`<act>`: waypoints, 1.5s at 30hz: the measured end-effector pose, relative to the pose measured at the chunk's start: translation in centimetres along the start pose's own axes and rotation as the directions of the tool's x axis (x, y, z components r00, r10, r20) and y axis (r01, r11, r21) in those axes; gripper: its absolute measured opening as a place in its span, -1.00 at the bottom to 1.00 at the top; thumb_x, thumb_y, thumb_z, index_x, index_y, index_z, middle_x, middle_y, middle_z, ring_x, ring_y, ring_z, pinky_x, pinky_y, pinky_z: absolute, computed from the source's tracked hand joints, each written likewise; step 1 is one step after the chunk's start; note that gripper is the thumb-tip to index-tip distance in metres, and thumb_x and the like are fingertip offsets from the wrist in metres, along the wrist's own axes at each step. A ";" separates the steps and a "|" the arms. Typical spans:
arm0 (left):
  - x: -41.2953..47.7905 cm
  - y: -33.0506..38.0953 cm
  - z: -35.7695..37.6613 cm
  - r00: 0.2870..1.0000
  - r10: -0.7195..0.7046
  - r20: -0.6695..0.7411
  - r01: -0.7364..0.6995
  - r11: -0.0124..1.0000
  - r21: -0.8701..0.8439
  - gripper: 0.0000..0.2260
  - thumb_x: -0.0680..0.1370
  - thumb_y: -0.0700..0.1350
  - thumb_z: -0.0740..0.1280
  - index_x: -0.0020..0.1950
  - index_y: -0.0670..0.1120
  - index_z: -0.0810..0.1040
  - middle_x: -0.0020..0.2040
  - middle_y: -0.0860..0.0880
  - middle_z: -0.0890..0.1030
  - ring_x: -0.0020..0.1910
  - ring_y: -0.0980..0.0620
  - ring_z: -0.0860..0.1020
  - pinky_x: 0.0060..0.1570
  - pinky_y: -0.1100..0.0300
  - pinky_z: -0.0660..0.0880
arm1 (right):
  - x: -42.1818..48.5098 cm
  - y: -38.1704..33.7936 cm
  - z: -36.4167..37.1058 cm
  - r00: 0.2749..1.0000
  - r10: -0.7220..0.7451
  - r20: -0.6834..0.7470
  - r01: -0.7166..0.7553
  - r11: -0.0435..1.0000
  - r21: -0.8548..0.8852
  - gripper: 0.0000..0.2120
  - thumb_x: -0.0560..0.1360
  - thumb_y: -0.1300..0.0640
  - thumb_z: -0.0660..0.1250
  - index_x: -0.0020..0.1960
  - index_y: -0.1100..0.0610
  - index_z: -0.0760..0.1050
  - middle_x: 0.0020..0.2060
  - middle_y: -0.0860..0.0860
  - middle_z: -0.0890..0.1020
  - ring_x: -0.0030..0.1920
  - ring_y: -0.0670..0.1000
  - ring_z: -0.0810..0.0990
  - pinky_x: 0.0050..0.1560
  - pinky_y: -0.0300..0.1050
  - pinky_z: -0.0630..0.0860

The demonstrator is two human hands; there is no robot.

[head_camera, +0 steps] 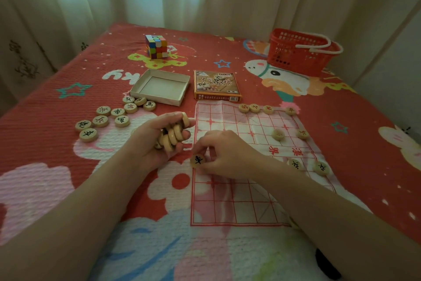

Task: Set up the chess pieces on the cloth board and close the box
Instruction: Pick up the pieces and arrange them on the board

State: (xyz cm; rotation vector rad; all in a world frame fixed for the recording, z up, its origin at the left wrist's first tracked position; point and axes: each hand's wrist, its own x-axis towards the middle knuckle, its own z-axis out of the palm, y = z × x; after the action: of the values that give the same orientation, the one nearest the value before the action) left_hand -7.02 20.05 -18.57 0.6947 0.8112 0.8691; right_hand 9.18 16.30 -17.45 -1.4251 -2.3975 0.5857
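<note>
The cloth board [248, 207], white with red lines, lies on the bed to the right of centre. My right hand [225, 155] pinches a round wooden chess piece [197, 160] with a black character at the board's left edge. My left hand [157, 137] grips a bunch of wooden pieces [174, 134] just left of the board. Several pieces stand along the board's far edge [255, 108] and at its right side [321, 168]. Loose black-lettered pieces [118, 112] lie on the bed at the left. The open box tray [145, 96] and its printed lid [216, 85] sit beyond the board.
A colourful puzzle cube [156, 46] stands at the far middle of the bed. A red plastic basket [300, 51] with white handles sits at the far right. Curtains hang behind the bed, and a wall runs along the right.
</note>
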 end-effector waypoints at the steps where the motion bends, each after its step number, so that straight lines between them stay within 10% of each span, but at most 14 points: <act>1: 0.0 0.1 0.1 1.000 0.001 0.002 -0.001 1.000 -0.002 -0.77 0.53 -0.10 0.21 -0.08 -0.25 0.54 -0.43 -0.05 0.49 -0.49 0.15 0.49 -0.57 0.38 0.39 | -0.2 -0.3 -0.1 1.000 -0.017 -0.009 0.017 1.000 0.015 -0.78 0.37 0.15 0.41 0.01 0.16 0.61 -0.19 -0.05 0.56 -0.31 -0.26 0.38 -0.25 -0.47 0.29; 21: -0.5 -0.3 0.6 0.998 -0.036 0.055 0.033 0.998 0.049 -0.80 0.53 -0.12 0.21 -0.08 -0.25 0.51 -0.43 -0.03 0.54 -0.48 0.16 0.48 -0.57 0.38 0.41 | -4.1 -1.9 0.8 0.947 -0.177 0.269 0.126 0.973 0.195 -0.74 0.31 0.10 0.51 -0.08 0.07 0.50 -0.23 -0.21 0.48 -0.21 -0.17 0.47 -0.22 -0.35 0.42; 29: -1.0 -0.6 0.8 0.984 -0.015 0.180 0.004 0.998 0.065 -0.83 0.38 -0.17 0.27 -0.08 -0.20 0.47 -0.28 -0.07 0.62 -0.47 0.12 0.51 -0.60 0.36 0.41 | -1.8 -0.1 -1.9 0.956 0.036 -0.291 0.046 0.961 0.271 -0.80 0.39 0.24 0.42 -0.06 0.01 0.49 -0.22 -0.12 0.54 -0.35 -0.12 0.43 -0.37 -0.41 0.37; 45: -0.7 -1.4 1.1 0.958 -0.003 0.288 -0.013 0.998 0.055 -0.59 0.40 -0.22 0.28 0.24 -0.23 0.43 -0.23 -0.16 0.51 -0.49 0.07 0.53 -0.61 0.31 0.42 | -1.4 -0.1 -0.7 0.880 0.048 -0.473 0.109 0.948 0.299 -0.77 0.27 0.10 0.44 -0.09 -0.05 0.53 -0.23 -0.23 0.59 -0.15 -0.21 0.54 -0.20 -0.43 0.37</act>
State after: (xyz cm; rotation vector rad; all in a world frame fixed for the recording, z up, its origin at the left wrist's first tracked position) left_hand -5.86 18.55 -18.86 0.8510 0.5735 0.7301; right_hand 10.06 15.16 -16.84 -1.2160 -1.8389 0.5119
